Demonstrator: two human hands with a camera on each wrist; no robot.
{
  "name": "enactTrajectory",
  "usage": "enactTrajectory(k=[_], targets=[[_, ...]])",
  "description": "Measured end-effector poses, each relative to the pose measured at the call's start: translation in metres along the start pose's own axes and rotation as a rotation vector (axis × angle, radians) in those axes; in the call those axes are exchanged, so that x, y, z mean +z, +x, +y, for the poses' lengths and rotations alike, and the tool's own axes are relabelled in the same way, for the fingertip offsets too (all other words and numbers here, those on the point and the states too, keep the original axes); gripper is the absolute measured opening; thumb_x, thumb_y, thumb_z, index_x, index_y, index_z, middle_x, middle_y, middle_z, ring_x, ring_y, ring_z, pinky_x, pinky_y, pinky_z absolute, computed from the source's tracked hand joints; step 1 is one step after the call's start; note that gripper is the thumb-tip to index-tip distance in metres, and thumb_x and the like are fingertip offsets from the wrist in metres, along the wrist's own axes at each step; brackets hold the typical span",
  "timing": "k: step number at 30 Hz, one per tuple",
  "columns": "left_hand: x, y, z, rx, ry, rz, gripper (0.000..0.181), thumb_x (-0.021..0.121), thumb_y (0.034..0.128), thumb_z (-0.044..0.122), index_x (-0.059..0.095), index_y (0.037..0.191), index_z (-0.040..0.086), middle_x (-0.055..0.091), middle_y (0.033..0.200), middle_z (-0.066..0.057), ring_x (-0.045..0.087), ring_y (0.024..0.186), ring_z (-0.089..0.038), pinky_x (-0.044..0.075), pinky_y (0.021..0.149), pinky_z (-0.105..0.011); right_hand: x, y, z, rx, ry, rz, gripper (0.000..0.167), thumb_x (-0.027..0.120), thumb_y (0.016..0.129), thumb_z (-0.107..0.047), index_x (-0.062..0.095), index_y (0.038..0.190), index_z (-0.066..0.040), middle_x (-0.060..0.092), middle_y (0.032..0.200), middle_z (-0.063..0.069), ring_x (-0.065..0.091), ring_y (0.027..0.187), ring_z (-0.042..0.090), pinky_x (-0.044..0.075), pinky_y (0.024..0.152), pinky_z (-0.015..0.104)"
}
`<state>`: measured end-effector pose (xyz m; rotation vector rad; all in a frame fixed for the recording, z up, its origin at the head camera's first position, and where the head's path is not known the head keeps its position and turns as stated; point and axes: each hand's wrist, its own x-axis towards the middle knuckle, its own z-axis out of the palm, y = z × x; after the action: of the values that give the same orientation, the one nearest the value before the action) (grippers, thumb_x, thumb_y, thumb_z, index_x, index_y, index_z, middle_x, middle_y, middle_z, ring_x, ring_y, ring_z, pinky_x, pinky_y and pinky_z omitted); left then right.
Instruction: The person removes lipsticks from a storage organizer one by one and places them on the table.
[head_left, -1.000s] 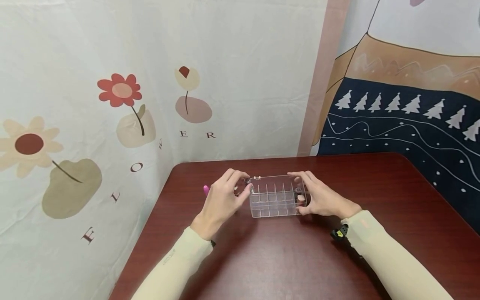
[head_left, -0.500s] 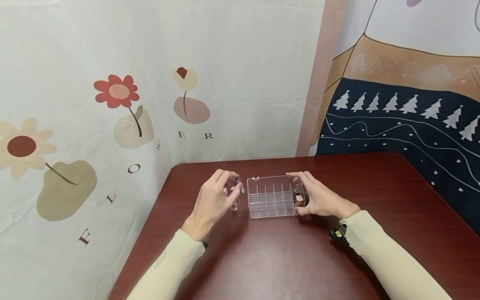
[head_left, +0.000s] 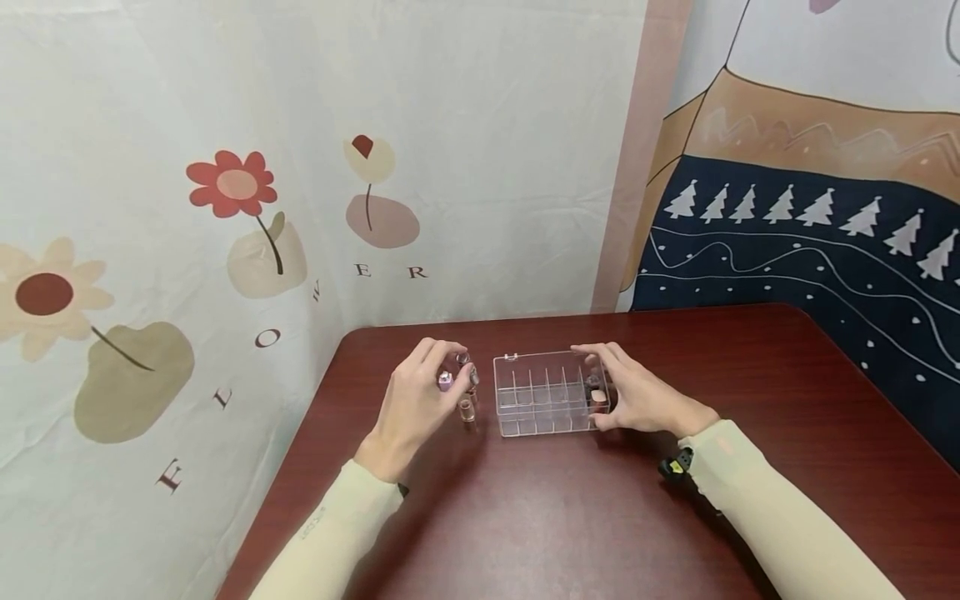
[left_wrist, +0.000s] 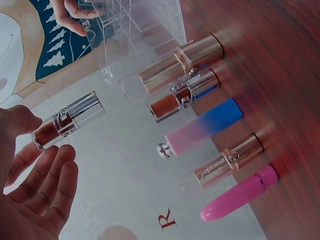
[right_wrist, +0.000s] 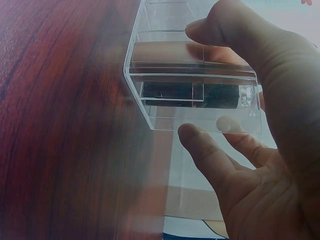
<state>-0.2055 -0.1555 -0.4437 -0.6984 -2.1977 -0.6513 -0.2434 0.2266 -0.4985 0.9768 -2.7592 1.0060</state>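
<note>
My left hand [head_left: 416, 387] pinches a small lip gloss tube [left_wrist: 67, 120] with a silver cap and a brownish-red body between thumb and fingers. It hovers just left of a clear divided organizer box [head_left: 543, 421]. Upright on the table beside that hand stand several lip products, among them a gold-toned lipstick [left_wrist: 182, 65], a second lip gloss [left_wrist: 184, 95], a pink-and-blue lipstick [left_wrist: 205, 127] and a magenta tube [left_wrist: 240, 194]. My right hand [head_left: 637, 390] grips the box's right end. Behind its clear wall are a copper-toned tube [right_wrist: 165, 54] and a dark tube [right_wrist: 215, 95].
The reddish-brown table [head_left: 570, 517] has its far edge against a hanging cloth [head_left: 487, 208] with flower prints. A dark blue tree-patterned cloth [head_left: 795, 258] hangs at the right.
My left hand has moved left, away from the box's left corner, carrying the lip gloss tube. Standing lip products now show beside it. The right hand and box have stayed nearly still.
</note>
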Motion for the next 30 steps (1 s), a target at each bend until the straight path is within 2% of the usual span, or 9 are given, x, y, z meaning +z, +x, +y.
enactTrajectory(k=[10, 19, 30], targets=[[-0.007, -0.003, -0.007, 0.001, 0.027, 0.004, 0.021, 0.09, 0.0964, 0.004, 0.079, 0.114, 0.005, 0.074, 0.099, -0.009, 0.071, 0.076, -0.02, 0.058, 0.067, -0.027, 0.001, 0.001, 0.0, 0.0, 0.006, 0.0, 0.115, 0.101, 0.078, -0.008, 0.042, 0.176, -0.016, 0.06, 0.154, 0.014, 0.07, 0.144, 0.03, 0.062, 0.113, 0.056], [-0.01, -0.01, -0.015, -0.012, 0.051, 0.013, 0.022, 0.091, 0.0958, 0.004, 0.079, 0.114, 0.005, 0.072, 0.098, -0.01, 0.073, 0.076, -0.023, 0.059, 0.066, -0.029, 0.001, 0.001, 0.0, 0.006, 0.007, 0.003, 0.115, 0.101, 0.077, -0.008, 0.042, 0.176, -0.016, 0.06, 0.155, 0.015, 0.07, 0.144, 0.031, 0.062, 0.113, 0.056], [-0.015, -0.019, -0.022, -0.039, 0.049, 0.007, 0.022, 0.091, 0.0959, 0.004, 0.079, 0.115, 0.005, 0.073, 0.099, -0.012, 0.071, 0.074, -0.019, 0.059, 0.066, -0.026, 0.001, 0.0, 0.0, -0.001, 0.005, 0.009, 0.114, 0.1, 0.077, -0.008, 0.043, 0.175, -0.017, 0.06, 0.154, 0.014, 0.07, 0.143, 0.031, 0.062, 0.112, 0.055]])
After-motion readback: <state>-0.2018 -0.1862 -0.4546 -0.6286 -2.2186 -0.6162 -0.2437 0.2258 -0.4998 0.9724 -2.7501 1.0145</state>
